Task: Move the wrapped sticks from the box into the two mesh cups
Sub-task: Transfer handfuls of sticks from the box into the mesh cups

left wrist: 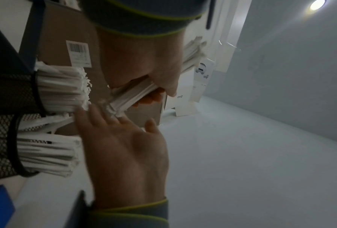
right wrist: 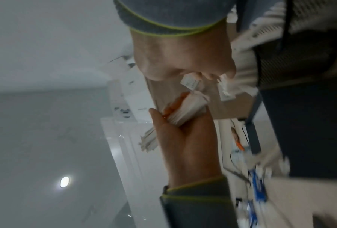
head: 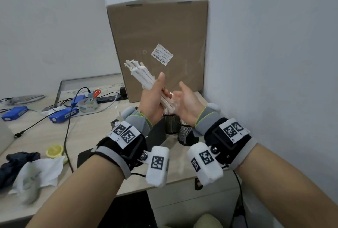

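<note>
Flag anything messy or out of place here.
The bundle of wrapped sticks in the left hand has ragged, uneven wrapper ends. On the left of the desk lie a crumpled tissue and a yellow, lemon-like piece.

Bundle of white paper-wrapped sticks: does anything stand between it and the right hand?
Nothing visible does. The left hand grips the bundle of white paper-wrapped sticks around its middle. The right hand, fingers straight, is right at the bundle's lower end, above the black mesh cups.

Head camera looks down; wrist cameras closely share the bundle [left wrist: 129, 100].
</note>
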Demonstrator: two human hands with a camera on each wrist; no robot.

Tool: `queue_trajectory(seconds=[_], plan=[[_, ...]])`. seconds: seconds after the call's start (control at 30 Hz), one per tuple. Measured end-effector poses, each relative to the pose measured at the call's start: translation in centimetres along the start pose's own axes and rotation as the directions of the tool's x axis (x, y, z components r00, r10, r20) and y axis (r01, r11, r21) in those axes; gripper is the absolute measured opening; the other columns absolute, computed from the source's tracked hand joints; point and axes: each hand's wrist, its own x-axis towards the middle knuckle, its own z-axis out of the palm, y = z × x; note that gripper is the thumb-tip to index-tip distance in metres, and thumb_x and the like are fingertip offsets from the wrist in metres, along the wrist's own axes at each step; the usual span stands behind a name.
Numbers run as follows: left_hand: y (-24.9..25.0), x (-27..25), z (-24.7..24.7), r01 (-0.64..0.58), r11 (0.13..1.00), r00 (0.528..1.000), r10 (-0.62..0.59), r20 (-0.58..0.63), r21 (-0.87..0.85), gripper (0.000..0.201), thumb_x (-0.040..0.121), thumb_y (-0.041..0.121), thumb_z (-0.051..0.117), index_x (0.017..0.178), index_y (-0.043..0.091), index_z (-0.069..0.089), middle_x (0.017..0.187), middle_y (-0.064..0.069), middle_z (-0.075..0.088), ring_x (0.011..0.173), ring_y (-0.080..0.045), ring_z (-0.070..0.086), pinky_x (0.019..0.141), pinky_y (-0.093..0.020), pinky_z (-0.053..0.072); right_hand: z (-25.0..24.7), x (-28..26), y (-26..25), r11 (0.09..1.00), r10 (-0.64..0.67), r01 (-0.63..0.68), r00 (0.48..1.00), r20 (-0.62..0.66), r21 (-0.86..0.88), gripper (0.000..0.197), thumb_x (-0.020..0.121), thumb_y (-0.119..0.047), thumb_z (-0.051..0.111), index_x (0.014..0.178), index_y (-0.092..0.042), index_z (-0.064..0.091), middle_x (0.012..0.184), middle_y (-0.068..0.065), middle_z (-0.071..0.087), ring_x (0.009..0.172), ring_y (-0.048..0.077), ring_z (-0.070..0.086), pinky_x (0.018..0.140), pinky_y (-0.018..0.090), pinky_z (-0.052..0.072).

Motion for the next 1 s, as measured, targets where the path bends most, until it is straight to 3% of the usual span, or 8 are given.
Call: queue_trajectory(seconds=[0.07,0.2,0.3,0.43,0.6,0.77,0.9,1.0], plan=[[-0.1,-0.4,-0.2,0.044,0.99,0.997,-0.053,0.065,0.133,0.025,0.093,0.027,0.058,0.073,0.017,0.046,0.047,0.002,0.042,0.043,-0.012,0.043,0.054,-0.029,0.039,0.3,-1.4,-2.0,0.917,-0.265,0.227,0.961,-0.074,-0.329,0.051,0.099,-0.042,0.034,0.142,-0.015,0.039,0.146,-0.002,0.041,0.135,0.008,0.036,0.106,0.028,0.026],[-1.1,-1.7,-0.2,-0.004,0.828,0.949,-0.173,0.262,0.561,0.03,0.089,0.027,0.063,0.066,0.016,0.047,0.045,0.001,0.047,0.044,-0.015,0.042,0.052,-0.027,0.035,2.7,-3.9,-7.8,0.436,-0.626,0.589,0.742,0.242,-0.68,0.04,0.101,-0.032,0.036,0.134,-0.014,0.051,0.136,-0.003,0.053,0.121,0.003,0.046,0.106,0.022,0.033],[-1.4,-2.5,0.1,-0.067,0.732,0.918,-0.221,0.329,0.678,0.035,0.084,0.03,0.069,0.059,0.015,0.049,0.048,-0.003,0.049,0.048,-0.019,0.043,0.056,-0.027,0.04,4.0,-4.5,-9.4,0.142,-0.375,0.546,0.802,0.465,-0.826,0.054,0.097,-0.049,0.031,0.132,-0.015,0.054,0.136,-0.001,0.056,0.127,0.011,0.049,0.113,0.031,0.032],[-1.3,-3.4,0.5,-0.048,0.709,0.907,-0.265,0.329,0.704,0.042,0.074,0.041,0.07,0.053,0.013,0.048,0.048,-0.006,0.047,0.054,-0.023,0.042,0.064,-0.037,0.038,3.6,-5.5,-7.9,-0.146,0.028,0.352,0.936,0.352,-0.925,0.072,0.097,-0.058,0.012,0.124,-0.014,0.063,0.131,0.002,0.061,0.124,0.017,0.053,0.111,0.033,0.032],[-1.3,-3.7,1.2,-0.052,0.75,0.944,-0.179,0.278,0.66,0.033,0.085,0.026,0.067,0.064,0.01,0.048,0.05,-0.005,0.044,0.045,-0.016,0.04,0.061,-0.033,0.04,2.2,-5.9,-8.4,0.274,-0.188,0.371,0.925,0.329,-0.887,0.067,0.099,-0.054,0.016,0.115,-0.014,0.068,0.117,-0.003,0.068,0.111,0.006,0.059,0.097,0.023,0.034],[-0.6,-3.4,1.3,-0.121,0.705,0.952,-0.116,0.283,0.698,0.035,0.089,0.02,0.063,0.058,0.011,0.048,0.05,-0.004,0.046,0.047,-0.015,0.043,0.048,-0.016,0.04,1.2,-5.8,-7.0,0.223,-0.235,0.435,0.893,0.385,-0.872,0.048,0.099,-0.049,0.033,0.122,-0.019,0.061,0.116,-0.008,0.065,0.111,0.005,0.057,0.105,0.03,0.039],[-0.9,-2.7,1.8,-0.14,0.773,0.972,-0.01,0.233,0.618,0.026,0.089,0.017,0.063,0.068,0.012,0.049,0.055,-0.003,0.044,0.045,-0.01,0.041,0.05,-0.018,0.041,-0.4,-6.1,-7.6,0.576,-0.367,0.46,0.884,0.289,-0.676,0.057,0.094,-0.041,0.049,0.144,-0.021,0.031,0.114,-0.021,0.056,0.103,-0.012,0.053,0.093,0.018,0.043],[-0.3,-3.0,2.5,-0.176,0.805,0.973,0.057,0.222,0.566,0.015,0.091,0.009,0.059,0.077,0.009,0.054,0.06,-0.002,0.047,0.038,0.0,0.044,0.044,-0.014,0.041,-1.7,-5.8,-6.3,0.695,-0.23,0.377,0.924,0.307,-0.612,0.067,0.081,-0.045,0.068,0.135,-0.014,0.043,0.101,-0.011,0.064,0.088,0.001,0.064,0.073,0.022,0.052]])
